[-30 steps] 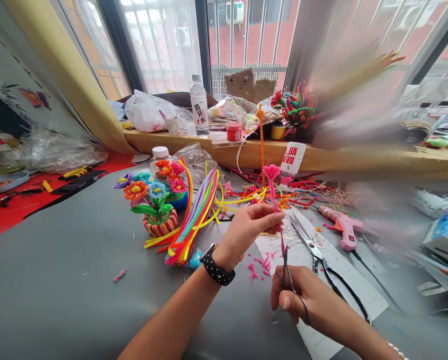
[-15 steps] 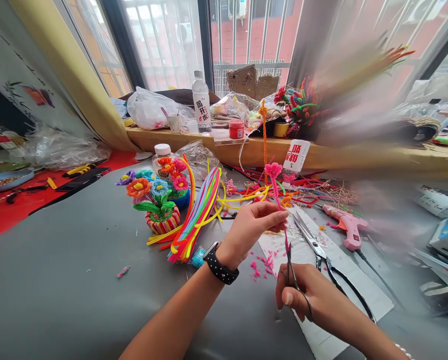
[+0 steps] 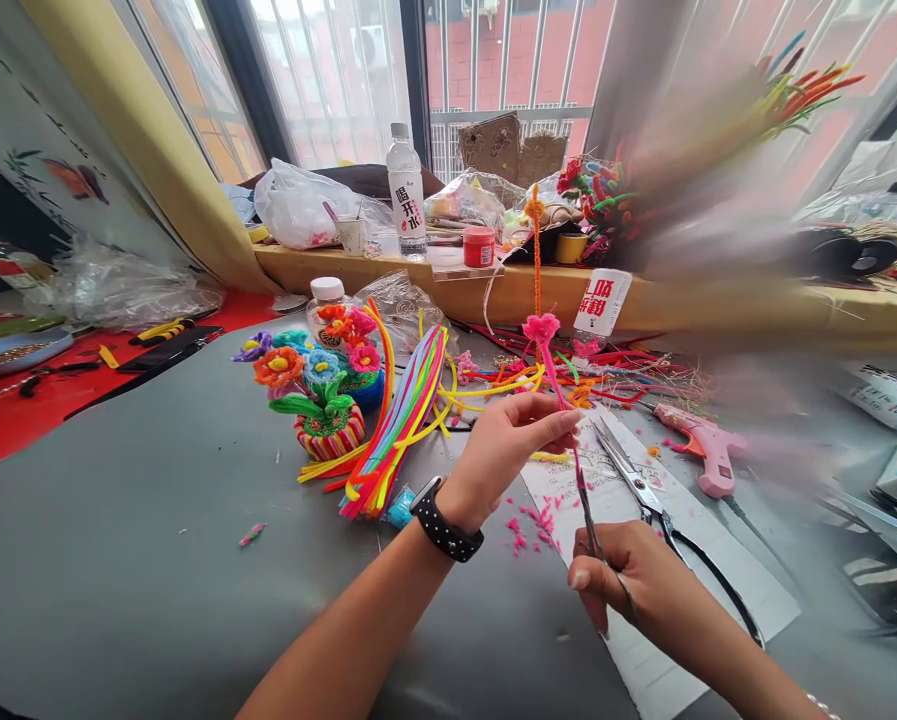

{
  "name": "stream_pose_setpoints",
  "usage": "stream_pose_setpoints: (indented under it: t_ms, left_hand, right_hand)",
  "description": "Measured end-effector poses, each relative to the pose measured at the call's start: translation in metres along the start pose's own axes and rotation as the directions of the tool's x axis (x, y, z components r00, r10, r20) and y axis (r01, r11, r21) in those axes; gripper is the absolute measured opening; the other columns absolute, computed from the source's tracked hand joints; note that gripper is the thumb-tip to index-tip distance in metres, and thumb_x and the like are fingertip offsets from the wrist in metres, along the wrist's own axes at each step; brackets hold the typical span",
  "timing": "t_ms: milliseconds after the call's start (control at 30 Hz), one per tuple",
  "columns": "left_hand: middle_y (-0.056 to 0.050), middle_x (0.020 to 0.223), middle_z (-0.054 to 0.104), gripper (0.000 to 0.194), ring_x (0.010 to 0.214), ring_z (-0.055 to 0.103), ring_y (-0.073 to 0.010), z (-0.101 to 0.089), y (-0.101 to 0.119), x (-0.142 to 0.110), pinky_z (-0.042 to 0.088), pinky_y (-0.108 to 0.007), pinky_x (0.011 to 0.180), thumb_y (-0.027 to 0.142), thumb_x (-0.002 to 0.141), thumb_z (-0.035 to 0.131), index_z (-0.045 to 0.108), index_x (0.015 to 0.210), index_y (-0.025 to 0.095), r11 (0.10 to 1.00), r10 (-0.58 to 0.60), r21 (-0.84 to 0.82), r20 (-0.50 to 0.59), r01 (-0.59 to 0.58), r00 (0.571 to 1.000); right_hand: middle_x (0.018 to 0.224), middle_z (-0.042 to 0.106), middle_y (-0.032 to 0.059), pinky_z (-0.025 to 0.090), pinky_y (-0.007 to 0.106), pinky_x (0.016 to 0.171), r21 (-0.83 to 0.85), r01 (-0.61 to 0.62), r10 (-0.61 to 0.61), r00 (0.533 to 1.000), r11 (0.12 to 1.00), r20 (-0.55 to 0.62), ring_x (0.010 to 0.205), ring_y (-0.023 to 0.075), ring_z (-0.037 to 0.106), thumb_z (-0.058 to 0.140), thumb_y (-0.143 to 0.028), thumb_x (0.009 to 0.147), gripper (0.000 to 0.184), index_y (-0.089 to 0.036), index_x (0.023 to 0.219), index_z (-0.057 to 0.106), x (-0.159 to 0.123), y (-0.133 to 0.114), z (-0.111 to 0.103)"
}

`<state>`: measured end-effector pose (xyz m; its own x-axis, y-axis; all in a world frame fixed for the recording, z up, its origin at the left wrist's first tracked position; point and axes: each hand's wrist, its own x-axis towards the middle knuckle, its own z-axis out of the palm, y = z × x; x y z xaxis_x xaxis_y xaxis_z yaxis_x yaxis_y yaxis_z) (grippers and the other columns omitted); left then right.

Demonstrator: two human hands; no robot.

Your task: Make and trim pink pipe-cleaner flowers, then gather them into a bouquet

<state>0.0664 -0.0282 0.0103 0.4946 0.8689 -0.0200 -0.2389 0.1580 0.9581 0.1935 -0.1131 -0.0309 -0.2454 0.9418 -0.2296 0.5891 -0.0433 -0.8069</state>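
Between thumb and fingers, my left hand [image 3: 527, 435] pinches the stem of a pink pipe cleaner flower [image 3: 542, 328], its bloom pointing up. My right hand [image 3: 620, 570] is closed round the handles of small scissors [image 3: 589, 515], whose blades meet the lower end of the pink stem just below my left fingers. Under them, pink fuzz clippings [image 3: 542, 522] lie scattered on the table and on a white paper sheet [image 3: 688, 600]. A larger pair of scissors [image 3: 635, 480] rests on that sheet, beside my right hand.
A bundle of colourful pipe cleaners [image 3: 399, 420] lies left of my hands, beside a striped pot of pipe cleaner flowers [image 3: 328, 435]. To the right is a pink glue gun [image 3: 707, 445] with its cord. A water bottle [image 3: 405, 195] and red jar [image 3: 479, 247] stand on the sill.
The small scissors have tilted and sit slightly farther right, still at the pink stem. My left hand keeps its pinch on the flower. The whole view has shifted slightly.
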Motion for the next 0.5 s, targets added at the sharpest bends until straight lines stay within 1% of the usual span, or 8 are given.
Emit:
stream_pose_setpoints:
  t_ms: [167, 367, 500]
  left_hand:
    - [0.0, 0.064, 0.057, 0.017, 0.059, 0.054, -0.0059, -0.0002, -0.0001, -0.0001, 0.042, -0.021, 0.063, 0.026, 0.065, 0.064, 0.061, 0.072, 0.011, 0.999, 0.022, -0.03, -0.018, -0.023, 1.0]
    - [0.001, 0.064, 0.058, 0.016, 0.058, 0.053, -0.0054, -0.0006, 0.0015, -0.0009, 0.042, -0.02, 0.062, 0.025, 0.065, 0.064, 0.061, 0.071, 0.011, 0.998, 0.024, -0.059, -0.03, -0.025, 0.999]
    - [0.0, 0.065, 0.06, 0.016, 0.059, 0.054, -0.0059, -0.0016, 0.0014, -0.0007, 0.042, -0.021, 0.064, 0.026, 0.066, 0.064, 0.063, 0.071, 0.012, 0.997, 0.018, -0.079, -0.038, -0.021, 0.999]
  right_hand:
    - [0.039, 0.042, 0.0018, 0.029, 0.024, 0.05, 0.002, 0.0, 0.0, 1.0, 1.0, -0.029, 0.043, 0.0107, 0.041, 0.025, -0.081, 0.06, 0.073, -0.016, 0.032, 0.042, -0.0015, 0.0, 0.0004]
    - [0.033, 0.037, 0.0005, 0.029, 0.025, 0.049, 0.01, -0.02, 0.02, 0.999, 1.0, -0.045, 0.04, 0.0099, 0.037, 0.027, -0.08, 0.062, 0.071, -0.018, 0.029, 0.038, -0.0001, 0.0027, 0.0021]
    - [0.036, 0.036, -0.0005, 0.028, 0.024, 0.048, 0.032, -0.006, 0.008, 0.999, 0.999, -0.048, 0.04, 0.0088, 0.035, 0.029, -0.078, 0.064, 0.07, -0.017, 0.031, 0.041, 0.0008, 0.0042, 0.0021]
